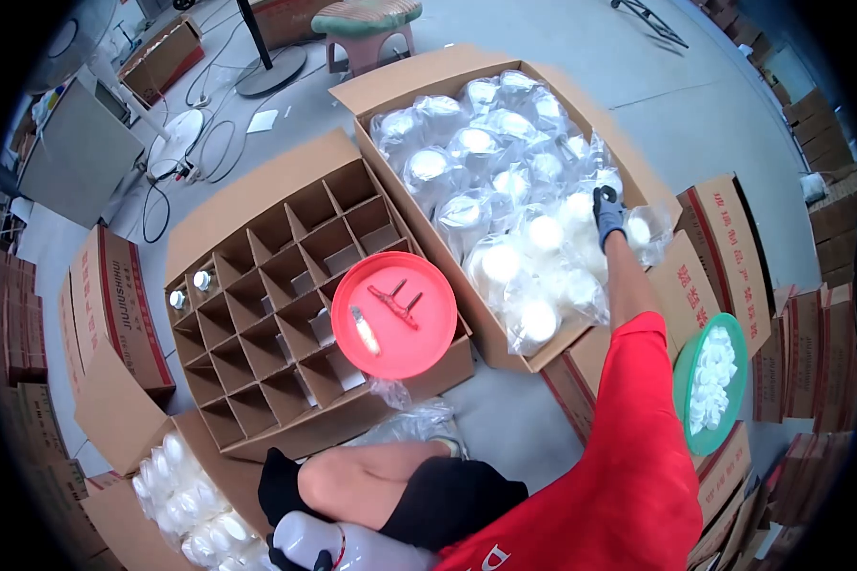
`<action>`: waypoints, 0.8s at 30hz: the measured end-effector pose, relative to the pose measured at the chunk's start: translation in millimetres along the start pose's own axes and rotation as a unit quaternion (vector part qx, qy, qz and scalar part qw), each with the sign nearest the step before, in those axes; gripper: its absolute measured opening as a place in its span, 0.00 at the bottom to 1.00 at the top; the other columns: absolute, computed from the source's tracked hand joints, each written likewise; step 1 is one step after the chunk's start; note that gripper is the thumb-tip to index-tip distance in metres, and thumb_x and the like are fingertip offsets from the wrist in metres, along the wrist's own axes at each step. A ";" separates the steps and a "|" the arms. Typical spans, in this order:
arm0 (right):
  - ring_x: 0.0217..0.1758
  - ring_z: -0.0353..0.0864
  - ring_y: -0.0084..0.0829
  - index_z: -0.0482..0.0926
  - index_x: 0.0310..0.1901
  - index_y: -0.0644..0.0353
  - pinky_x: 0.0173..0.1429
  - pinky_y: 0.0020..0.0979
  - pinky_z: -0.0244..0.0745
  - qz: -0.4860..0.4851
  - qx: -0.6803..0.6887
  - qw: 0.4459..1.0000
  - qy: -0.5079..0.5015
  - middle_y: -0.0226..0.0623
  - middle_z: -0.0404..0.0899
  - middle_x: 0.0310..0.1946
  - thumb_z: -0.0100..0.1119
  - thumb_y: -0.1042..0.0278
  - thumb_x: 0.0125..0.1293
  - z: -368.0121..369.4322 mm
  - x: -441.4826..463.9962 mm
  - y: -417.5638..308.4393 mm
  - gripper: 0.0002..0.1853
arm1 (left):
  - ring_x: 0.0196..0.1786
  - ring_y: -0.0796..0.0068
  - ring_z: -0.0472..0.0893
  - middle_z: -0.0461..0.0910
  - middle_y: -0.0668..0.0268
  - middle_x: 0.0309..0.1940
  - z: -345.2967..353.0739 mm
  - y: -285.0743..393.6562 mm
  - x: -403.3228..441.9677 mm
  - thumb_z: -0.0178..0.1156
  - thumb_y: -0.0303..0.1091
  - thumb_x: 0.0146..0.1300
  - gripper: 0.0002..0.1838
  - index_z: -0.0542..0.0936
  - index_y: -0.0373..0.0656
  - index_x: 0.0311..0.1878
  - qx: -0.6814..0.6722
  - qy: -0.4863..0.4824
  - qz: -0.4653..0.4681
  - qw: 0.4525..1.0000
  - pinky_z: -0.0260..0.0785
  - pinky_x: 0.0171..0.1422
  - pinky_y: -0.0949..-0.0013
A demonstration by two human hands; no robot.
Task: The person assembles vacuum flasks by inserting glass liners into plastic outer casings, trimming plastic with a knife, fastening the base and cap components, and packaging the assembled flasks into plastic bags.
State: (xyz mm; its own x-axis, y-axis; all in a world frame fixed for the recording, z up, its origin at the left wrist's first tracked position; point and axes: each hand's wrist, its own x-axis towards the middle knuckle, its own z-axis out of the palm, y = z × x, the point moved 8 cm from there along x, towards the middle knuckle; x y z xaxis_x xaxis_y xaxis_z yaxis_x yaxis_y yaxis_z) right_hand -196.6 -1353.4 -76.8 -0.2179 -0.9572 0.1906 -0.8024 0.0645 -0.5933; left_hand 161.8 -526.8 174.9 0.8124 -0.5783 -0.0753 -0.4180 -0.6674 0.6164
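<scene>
One white container (376, 546), probably light and slippery, best held round its body, lies at the lap (452, 500), grasped by the left hand (282, 556); right hand (608, 214) touches wrapped containers (465, 211), grip indiscernible.

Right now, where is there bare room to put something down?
The biggest bare floor spreads up and right of the bottle carton, toward the stacked boxes. A smaller patch lies between the divided carton and the red sleeve. Many compartments left of the pink tray hold no bottle. It's crowded around the right hand, among wrapped bottles.
</scene>
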 end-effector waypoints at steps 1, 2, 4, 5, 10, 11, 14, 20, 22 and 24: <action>0.56 0.75 0.43 0.77 0.54 0.55 0.61 0.44 0.67 -0.077 0.022 0.993 -0.081 0.43 0.79 0.52 0.52 0.40 0.64 35.3 36.8 25.6 0.28 | 0.75 0.45 0.56 0.50 0.46 0.75 2.0 -0.2 6.2 0.62 0.51 0.61 0.30 0.76 0.39 0.60 0.001 -0.002 -0.011 1.000 0.48 0.77 0.51; 0.42 0.75 0.30 0.80 0.49 0.57 0.51 0.30 0.71 -0.089 0.054 0.988 -0.116 0.32 0.81 0.41 0.47 0.47 0.72 40.8 50.9 29.6 0.22 | 0.75 0.46 0.55 0.50 0.46 0.75 3.1 -0.5 12.5 0.62 0.51 0.60 0.31 0.76 0.39 0.60 0.005 -0.005 -0.021 1.000 0.48 0.77 0.51; 0.56 0.76 0.39 0.79 0.54 0.60 0.63 0.38 0.67 0.009 0.098 0.989 -0.111 0.41 0.80 0.53 0.37 0.41 0.73 34.2 33.3 17.0 0.30 | 0.75 0.46 0.55 0.50 0.47 0.75 5.4 -1.4 22.0 0.62 0.50 0.60 0.31 0.74 0.39 0.61 0.010 -0.008 -0.041 0.999 0.48 0.77 0.52; 0.56 0.76 0.38 0.78 0.55 0.61 0.63 0.36 0.67 0.019 0.124 0.985 -0.120 0.40 0.80 0.54 0.36 0.40 0.74 30.4 32.6 11.6 0.32 | 0.75 0.47 0.55 0.50 0.47 0.75 5.8 -1.6 26.1 0.63 0.50 0.60 0.31 0.74 0.39 0.62 0.012 -0.010 -0.048 0.999 0.48 0.77 0.52; 0.53 0.76 0.35 0.80 0.53 0.65 0.61 0.33 0.67 0.153 0.300 0.936 -0.105 0.41 0.81 0.50 0.46 0.43 0.70 81.6 54.7 70.8 0.30 | 0.76 0.49 0.55 0.51 0.48 0.75 4.7 -4.6 36.3 0.63 0.49 0.60 0.33 0.71 0.39 0.64 0.018 -0.012 -0.073 0.997 0.47 0.78 0.53; 0.52 0.77 0.35 0.81 0.51 0.65 0.61 0.33 0.67 0.177 0.298 0.936 -0.062 0.40 0.82 0.48 0.49 0.46 0.68 62.1 45.4 65.0 0.27 | 0.76 0.49 0.55 0.51 0.49 0.75 3.9 -4.1 38.3 0.64 0.48 0.60 0.33 0.70 0.39 0.64 0.016 -0.012 -0.075 0.997 0.47 0.78 0.53; 0.48 0.78 0.34 0.84 0.46 0.63 0.60 0.32 0.68 0.165 0.324 0.931 0.026 0.37 0.83 0.43 0.56 0.55 0.62 -2.8 24.7 26.4 0.20 | 0.76 0.51 0.55 0.52 0.49 0.75 0.5 -4.6 39.9 0.64 0.47 0.59 0.34 0.69 0.39 0.65 0.012 -0.014 -0.073 0.997 0.47 0.78 0.54; 0.57 0.74 0.31 0.84 0.45 0.61 0.65 0.33 0.64 -0.018 0.440 0.897 -0.031 0.35 0.82 0.48 0.52 0.61 0.65 -86.6 4.3 -40.4 0.16 | 0.76 0.53 0.54 0.52 0.51 0.76 -9.5 -6.9 39.6 0.65 0.46 0.59 0.37 0.65 0.39 0.68 -0.005 -0.010 -0.055 0.998 0.46 0.79 0.55; 0.59 0.73 0.29 0.82 0.50 0.58 0.66 0.33 0.63 -0.029 0.452 0.888 -0.074 0.31 0.80 0.53 0.49 0.64 0.67 -106.3 -1.5 -52.0 0.16 | 0.77 0.54 0.54 0.52 0.52 0.76 -14.8 -7.7 39.0 0.65 0.45 0.58 0.38 0.64 0.39 0.69 -0.013 -0.008 -0.044 0.999 0.46 0.79 0.56; 0.58 0.74 0.29 0.82 0.50 0.57 0.64 0.33 0.65 -0.041 0.457 0.882 -0.107 0.30 0.79 0.52 0.52 0.62 0.66 -134.9 -21.9 -87.9 0.16 | 0.77 0.55 0.54 0.53 0.52 0.76 -23.6 -9.2 37.3 0.66 0.44 0.58 0.39 0.63 0.39 0.70 -0.024 -0.006 -0.034 0.999 0.46 0.79 0.56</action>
State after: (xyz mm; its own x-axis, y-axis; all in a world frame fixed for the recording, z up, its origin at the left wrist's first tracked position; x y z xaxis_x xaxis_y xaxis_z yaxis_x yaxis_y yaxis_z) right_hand -196.2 -1300.0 76.7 0.0086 -0.9858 0.1676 -0.0066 -0.1677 -0.9858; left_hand 205.6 -531.2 184.8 0.8326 -0.5389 -0.1278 -0.3419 -0.6817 0.6469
